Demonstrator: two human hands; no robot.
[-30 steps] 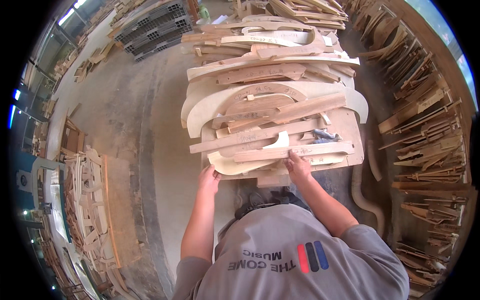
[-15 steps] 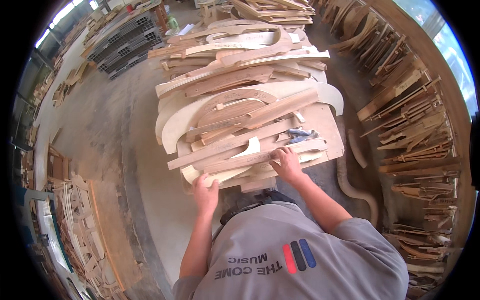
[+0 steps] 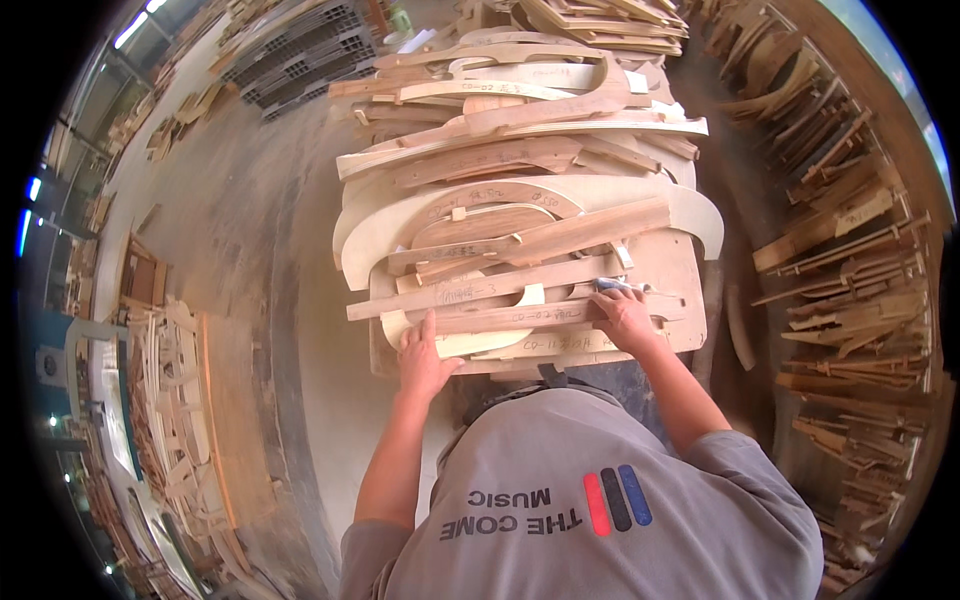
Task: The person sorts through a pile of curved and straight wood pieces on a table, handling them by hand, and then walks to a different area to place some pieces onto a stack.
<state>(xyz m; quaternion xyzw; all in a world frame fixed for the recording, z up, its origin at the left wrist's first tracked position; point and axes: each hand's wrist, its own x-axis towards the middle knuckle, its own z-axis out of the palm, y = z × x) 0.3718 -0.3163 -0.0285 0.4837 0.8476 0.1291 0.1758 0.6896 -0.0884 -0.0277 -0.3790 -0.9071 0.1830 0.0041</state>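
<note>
A long brown wooden strip [image 3: 520, 318] with pencil marks lies across the near side of a pile of wooden templates. Beneath and beside it shows a pale, curved wooden template [image 3: 455, 343] with one upturned end. My left hand [image 3: 427, 362] rests at the left ends of these two, its index finger stretched over the wood and its thumb apart. Toward the strip's right end, my right hand [image 3: 627, 318] has its fingers bent over the wood. A crumpled blue-and-white cloth [image 3: 610, 285] peeks out just beyond those fingers, mostly hidden.
More curved templates [image 3: 540, 115] are stacked farther back on the pile, above a broad pale board [image 3: 685, 275]. Wooden pieces line a rack [image 3: 850, 285] along the right. Grey pallets [image 3: 300, 60] stand at the far left, and timber parts [image 3: 175, 400] lean at the near left.
My right hand has moved right along the strip, covering more of the cloth. My left hand stays by the curved template's left end. The whole view has turned slightly.
</note>
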